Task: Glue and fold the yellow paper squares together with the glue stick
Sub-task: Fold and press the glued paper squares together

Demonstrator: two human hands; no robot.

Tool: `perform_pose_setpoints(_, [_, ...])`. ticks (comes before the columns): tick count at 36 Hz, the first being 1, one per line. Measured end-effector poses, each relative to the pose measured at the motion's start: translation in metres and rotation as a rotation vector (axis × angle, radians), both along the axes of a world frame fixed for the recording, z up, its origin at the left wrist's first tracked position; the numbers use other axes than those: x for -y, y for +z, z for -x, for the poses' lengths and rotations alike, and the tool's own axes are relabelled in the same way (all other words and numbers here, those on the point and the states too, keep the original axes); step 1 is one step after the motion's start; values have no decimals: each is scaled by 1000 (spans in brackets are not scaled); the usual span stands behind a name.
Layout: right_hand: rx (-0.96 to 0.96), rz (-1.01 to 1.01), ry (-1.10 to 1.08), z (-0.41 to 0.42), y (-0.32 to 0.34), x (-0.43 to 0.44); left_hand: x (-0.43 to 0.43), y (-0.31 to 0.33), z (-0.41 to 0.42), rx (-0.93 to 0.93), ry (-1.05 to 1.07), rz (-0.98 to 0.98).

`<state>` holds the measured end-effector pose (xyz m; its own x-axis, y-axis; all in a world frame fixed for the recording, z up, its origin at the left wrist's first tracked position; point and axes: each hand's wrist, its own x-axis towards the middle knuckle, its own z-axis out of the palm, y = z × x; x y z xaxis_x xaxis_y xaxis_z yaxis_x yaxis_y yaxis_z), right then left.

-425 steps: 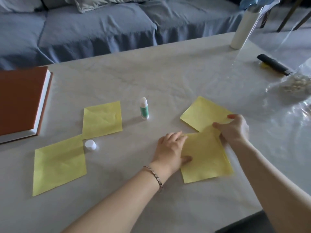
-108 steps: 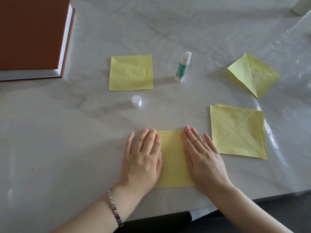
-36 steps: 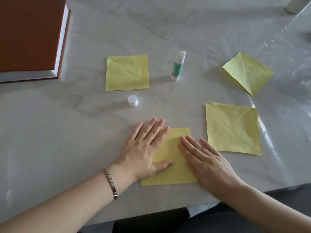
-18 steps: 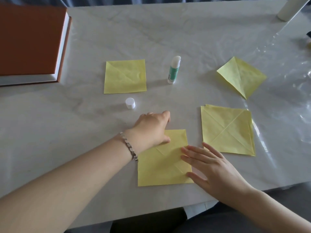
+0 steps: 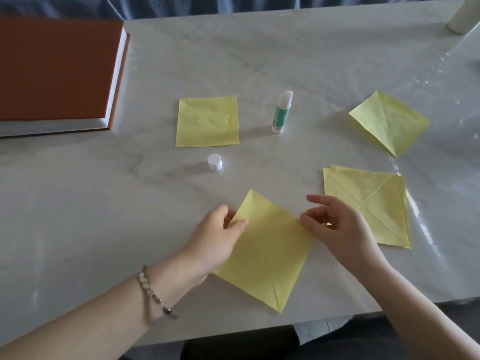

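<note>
At the near edge of the pale marbled worktop [image 5: 104,203], my left grip [image 5: 215,242] pinches the left corner of a creased yellow paper square [image 5: 267,245] between thumb and fingers, and my right grip [image 5: 337,227] pinches the opposite corner, forefinger held out straight; the sheet sits as a diamond between them, and I cannot tell whether its near point rests on the surface. I judge this to be the handling step between folding and gluing: the sheet is being set into place; the next move, I think, calls for laying it flat, freeing one hand and reaching past it for the green-and-white glue stick [image 5: 281,113], which stands upright and uncapped farther back, its small white cap [image 5: 214,162] standing apart to the left. A flat yellow square [image 5: 207,122] lies just left of the stick; a crossed-crease yellow stack [image 5: 368,206] lies just beside my right hand; another yellow diamond [image 5: 389,123] lies beyond that. The surface looks covered in clear, glossy film; an orange-brown hardback book [image 5: 57,71] lies at the far left, a white cylinder [image 5: 465,16] stands at the far right corner, and blue fabric [image 5: 233,3] runs behind.
</note>
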<state>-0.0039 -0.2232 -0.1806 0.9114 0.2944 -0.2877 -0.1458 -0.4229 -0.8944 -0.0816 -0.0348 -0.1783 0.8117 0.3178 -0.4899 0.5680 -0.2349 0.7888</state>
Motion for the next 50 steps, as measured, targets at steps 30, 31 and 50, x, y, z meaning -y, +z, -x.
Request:
perform_pose_setpoints(30, [719,584,548,50,-43,-55,8,-49,29,386,-486,-976])
perform_pose_setpoints(31, [718,598,538,50,-42,-54,8,-50,29,380,-490,-990])
perform_pose_setpoints(50, [664,782,446,35,-41,-20,10,-47,26,341,-510,-1062])
